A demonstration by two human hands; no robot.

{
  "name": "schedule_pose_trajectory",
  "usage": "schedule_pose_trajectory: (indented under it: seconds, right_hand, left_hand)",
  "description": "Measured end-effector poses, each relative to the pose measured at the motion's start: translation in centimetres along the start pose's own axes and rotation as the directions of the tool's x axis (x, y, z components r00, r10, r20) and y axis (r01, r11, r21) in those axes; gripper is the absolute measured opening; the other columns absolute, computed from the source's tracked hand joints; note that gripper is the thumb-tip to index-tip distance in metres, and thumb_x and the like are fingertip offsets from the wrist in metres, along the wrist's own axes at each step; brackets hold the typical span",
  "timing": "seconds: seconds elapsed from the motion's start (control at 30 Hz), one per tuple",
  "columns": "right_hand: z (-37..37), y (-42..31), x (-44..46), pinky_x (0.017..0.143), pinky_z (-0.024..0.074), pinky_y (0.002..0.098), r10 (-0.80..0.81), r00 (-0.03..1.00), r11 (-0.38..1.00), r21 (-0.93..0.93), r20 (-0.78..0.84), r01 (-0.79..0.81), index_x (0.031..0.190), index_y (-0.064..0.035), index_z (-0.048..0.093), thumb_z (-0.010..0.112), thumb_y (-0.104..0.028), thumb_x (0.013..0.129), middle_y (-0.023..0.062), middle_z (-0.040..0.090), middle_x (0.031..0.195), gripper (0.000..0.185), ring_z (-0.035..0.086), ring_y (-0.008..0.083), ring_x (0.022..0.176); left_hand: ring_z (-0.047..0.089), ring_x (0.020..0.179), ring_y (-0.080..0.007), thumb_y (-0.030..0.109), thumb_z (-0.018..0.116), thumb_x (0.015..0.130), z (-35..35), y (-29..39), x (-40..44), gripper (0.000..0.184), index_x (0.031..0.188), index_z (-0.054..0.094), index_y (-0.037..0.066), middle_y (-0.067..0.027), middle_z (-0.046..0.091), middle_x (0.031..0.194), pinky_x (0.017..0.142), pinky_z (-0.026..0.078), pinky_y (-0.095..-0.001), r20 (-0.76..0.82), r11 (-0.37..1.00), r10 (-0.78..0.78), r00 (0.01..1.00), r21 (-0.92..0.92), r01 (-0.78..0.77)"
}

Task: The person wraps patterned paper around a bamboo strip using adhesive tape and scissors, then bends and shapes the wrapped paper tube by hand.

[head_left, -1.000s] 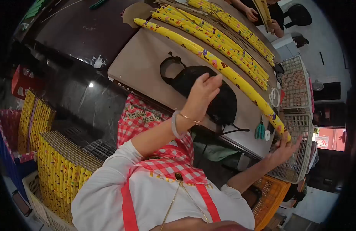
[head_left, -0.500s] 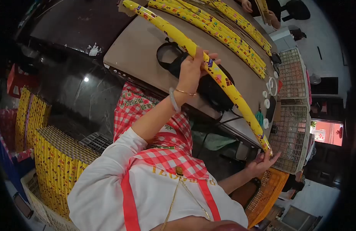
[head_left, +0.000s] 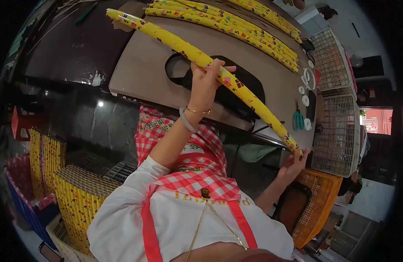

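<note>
A long, slightly curved yellow patterned tube (head_left: pixel 249 97) slants over the table, its far end at the upper left and its near end at the lower right. My left hand (head_left: pixel 205 83), with two bracelets on the wrist, grips it around the middle from below. At the lower right end, the fingers of my right hand (head_left: pixel 293 166) close on the tip. Under the tube lies a black bag (head_left: pixel 240 83) with a strap. Several similar yellow tubes (head_left: pixel 227 26) lie side by side farther back on the table (head_left: pixel 136 70).
Teal-handled scissors (head_left: pixel 298 120) and white tape rolls (head_left: pixel 305 101) lie at the table's right edge. Beyond stand white plastic crates (head_left: pixel 339 131) and an orange crate (head_left: pixel 317 205). Upright yellow tubes (head_left: pixel 77 201) fill a basket at lower left. Another person's hand (head_left: pixel 297 3) shows at the top.
The tube's upper end has swung left, and its lower end and my right hand have risen slightly. My left hand has shifted a little left. The view has turned, revealing the scissors more fully.
</note>
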State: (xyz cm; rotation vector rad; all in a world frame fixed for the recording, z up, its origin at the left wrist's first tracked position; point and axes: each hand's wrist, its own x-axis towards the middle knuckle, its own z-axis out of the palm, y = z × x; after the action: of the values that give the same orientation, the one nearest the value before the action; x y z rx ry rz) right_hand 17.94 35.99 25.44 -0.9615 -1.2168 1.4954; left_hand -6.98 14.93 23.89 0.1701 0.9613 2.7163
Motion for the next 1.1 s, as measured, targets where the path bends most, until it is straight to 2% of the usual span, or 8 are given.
schedule_pose_trajectory:
  seconds: [0.1, 0.2, 0.27, 0.47, 0.57, 0.63, 0.8, 1.1]
  right_hand:
    - [0.2, 0.8, 0.4, 0.056, 0.0421, 0.0207, 0.116, 0.992, 0.978, -0.177, 0.039, -0.108, 0.135, -0.0073, 0.033, 0.060, -0.016, 0.086, 0.0059, 0.048, 0.097, 0.056, 0.046, 0.0082, 0.064]
    - [1.2, 0.4, 1.3, 0.069, 0.0438, 0.0268, -0.456, 0.835, 0.299, -0.831, 0.307, 0.469, 0.128, -0.0029, 0.042, 0.055, -0.028, 0.089, 0.0109, 0.046, 0.101, 0.048, 0.049, 0.0153, 0.077]
    - [6.0, -1.8, -0.3, 0.074, 0.0443, 0.0275, -0.603, 0.682, 0.289, -0.682, 0.415, 0.671, 0.122, -0.0023, 0.049, 0.057, -0.026, 0.088, 0.0103, 0.049, 0.101, 0.042, 0.051, 0.0163, 0.080]
    - [20.5, -2.5, -6.1, 0.082, 0.0432, 0.0317, -0.259, 0.230, 0.461, -0.089, 0.938, 0.883, 0.111, -0.0038, 0.056, 0.051, -0.021, 0.090, 0.0125, 0.057, 0.106, 0.027, 0.056, 0.0272, 0.096]
    - [23.8, -0.3, -6.2, 0.079, 0.0439, 0.0304, 0.047, 0.287, 0.668, -0.244, 0.957, 0.703, 0.107, -0.0020, 0.056, 0.047, -0.027, 0.092, 0.0120, 0.060, 0.098, 0.031, 0.058, 0.0266, 0.087]
    - [24.7, 0.5, -6.0, 0.079, 0.0440, 0.0277, 0.364, 0.053, 0.722, -0.318, 0.930, 0.615, 0.113, -0.0004, 0.053, 0.043, -0.027, 0.095, 0.0086, 0.062, 0.096, 0.034, 0.057, 0.0151, 0.089]
    - [24.0, 1.3, -7.9, 0.075, 0.0460, 0.0270, 0.544, 0.053, 0.735, -0.506, 0.837, 0.451, 0.117, -0.0007, 0.050, 0.054, -0.019, 0.089, 0.0086, 0.061, 0.096, 0.034, 0.057, 0.0144, 0.086]
    - [22.1, 3.6, -9.7, 0.081, 0.0466, 0.0306, 0.168, 0.243, 0.771, -0.280, 0.955, 0.571, 0.118, -0.0022, 0.049, 0.066, -0.010, 0.072, 0.0142, 0.058, 0.107, 0.050, 0.060, 0.0241, 0.093]
  left_hand:
    - [0.061, 0.092, -0.0283, 0.021, 0.049, 0.092, -0.7, 1.3, -0.2, 0.040, 0.120, 0.025, 0.007, -0.0118, 0.052, 0.103, 0.071, 0.052, -0.0356, -0.076, 1.000, 0.022, 0.997, 0.010, -0.022]
    - [0.061, 0.090, -0.0265, 0.022, 0.049, 0.092, -2.4, 2.7, 0.2, 0.028, 0.106, 0.039, 0.000, -0.0114, 0.054, 0.093, 0.072, 0.052, -0.0348, -0.125, 0.997, 0.060, 0.990, 0.046, -0.055]
    - [0.061, 0.090, -0.0255, 0.024, 0.049, 0.092, -3.0, 4.3, -0.1, 0.028, 0.098, 0.045, -0.003, -0.0135, 0.057, 0.090, 0.074, 0.051, -0.0349, -0.118, 0.989, 0.112, 0.987, 0.112, -0.099]
    - [0.061, 0.092, -0.0284, 0.024, 0.047, 0.093, -4.3, 6.0, -0.8, 0.029, 0.108, 0.038, 0.000, -0.0125, 0.054, 0.099, 0.076, 0.050, -0.0358, -0.153, 0.972, 0.174, 0.973, 0.183, -0.145]
    - [0.061, 0.092, -0.0296, 0.025, 0.047, 0.093, -5.1, 6.1, -0.8, 0.031, 0.109, 0.037, 0.002, -0.0114, 0.054, 0.098, 0.076, 0.051, -0.0364, -0.144, 0.974, 0.188, 0.971, 0.158, -0.165]
    - [0.061, 0.092, -0.0299, 0.026, 0.047, 0.093, -5.3, 6.7, -0.8, 0.031, 0.108, 0.037, 0.001, -0.0113, 0.054, 0.098, 0.076, 0.051, -0.0368, -0.141, 0.970, 0.192, 0.971, 0.176, -0.167]
    - [0.062, 0.090, -0.0296, 0.027, 0.047, 0.093, -6.2, 6.7, -0.6, 0.035, 0.112, 0.036, 0.001, -0.0117, 0.054, 0.099, 0.076, 0.051, -0.0364, -0.110, 0.978, 0.153, 0.982, 0.158, -0.135]
    - [0.054, 0.108, -0.0249, 0.009, 0.046, 0.091, -3.4, 4.4, -2.9, 0.040, 0.127, 0.029, 0.003, -0.0125, 0.053, 0.113, 0.088, 0.046, -0.0326, 0.006, 0.950, 0.153, 0.988, 0.275, -0.149]
